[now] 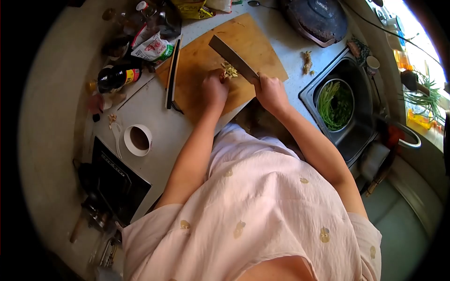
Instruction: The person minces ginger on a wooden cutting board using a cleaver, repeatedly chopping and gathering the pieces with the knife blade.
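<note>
My right hand (pixel 272 95) grips the handle of a cleaver (pixel 233 57). The broad blade slants up and left over a wooden cutting board (pixel 255 40). Just left of the blade lies a small heap of pale yellow chopped pieces (pixel 229 70), perhaps ginger or garlic. My left hand (pixel 215 92) rests on the board beside the heap with its fingers curled in. Whatever those fingers may hold is hidden. A pair of chopsticks (pixel 172 70) lies along the board's left edge.
At right, a sink (pixel 365 100) holds a bowl of green vegetables (pixel 335 105). A dark lidded pan (pixel 318 18) stands behind. Left are a sauce bottle (pixel 117 78), seasoning bag (pixel 153 48), cup of brown liquid (pixel 138 140), white spoon (pixel 117 140) and black cooktop (pixel 115 180).
</note>
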Tool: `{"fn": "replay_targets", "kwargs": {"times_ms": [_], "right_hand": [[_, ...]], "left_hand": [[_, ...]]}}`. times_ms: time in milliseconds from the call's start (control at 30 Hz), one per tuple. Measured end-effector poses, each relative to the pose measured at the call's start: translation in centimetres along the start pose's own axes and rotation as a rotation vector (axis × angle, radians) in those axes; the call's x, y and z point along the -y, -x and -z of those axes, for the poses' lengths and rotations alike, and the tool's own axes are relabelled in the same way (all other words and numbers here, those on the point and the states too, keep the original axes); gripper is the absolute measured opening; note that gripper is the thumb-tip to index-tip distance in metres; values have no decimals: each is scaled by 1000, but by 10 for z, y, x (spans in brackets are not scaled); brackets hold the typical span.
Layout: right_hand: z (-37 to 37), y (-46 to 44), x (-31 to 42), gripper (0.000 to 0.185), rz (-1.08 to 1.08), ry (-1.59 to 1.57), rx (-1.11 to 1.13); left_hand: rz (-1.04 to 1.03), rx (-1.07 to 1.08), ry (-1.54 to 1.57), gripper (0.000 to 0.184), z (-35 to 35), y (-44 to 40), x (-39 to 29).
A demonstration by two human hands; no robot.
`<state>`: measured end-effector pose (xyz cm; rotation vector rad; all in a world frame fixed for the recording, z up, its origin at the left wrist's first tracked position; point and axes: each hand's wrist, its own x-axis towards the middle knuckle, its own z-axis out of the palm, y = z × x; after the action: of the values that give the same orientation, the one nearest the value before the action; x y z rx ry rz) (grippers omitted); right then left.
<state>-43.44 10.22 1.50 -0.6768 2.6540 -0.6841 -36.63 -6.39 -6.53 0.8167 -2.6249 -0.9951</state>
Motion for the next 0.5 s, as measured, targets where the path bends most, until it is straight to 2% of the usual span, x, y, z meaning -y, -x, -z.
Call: {"fn": "replay_targets", "kwargs": {"times_ms": [100,200,300,400,500], "right_hand": [[7,-9,2,23,27,82,-12],[23,-13,13,18,34,132,83],[25,-10,24,10,136,220,114],[14,-7,28,6,169,364,172],[-14,1,2,7,186,344,145]], "left_hand": [[41,33,118,19,-15,-9,-3],[-208,-276,160,18,-9,-8,-7],[-105,-127,185,10,6,0,-1],[-63,82,-108,9,6,-1,1],[-129,91,-214,11,-18,0,22]]}}
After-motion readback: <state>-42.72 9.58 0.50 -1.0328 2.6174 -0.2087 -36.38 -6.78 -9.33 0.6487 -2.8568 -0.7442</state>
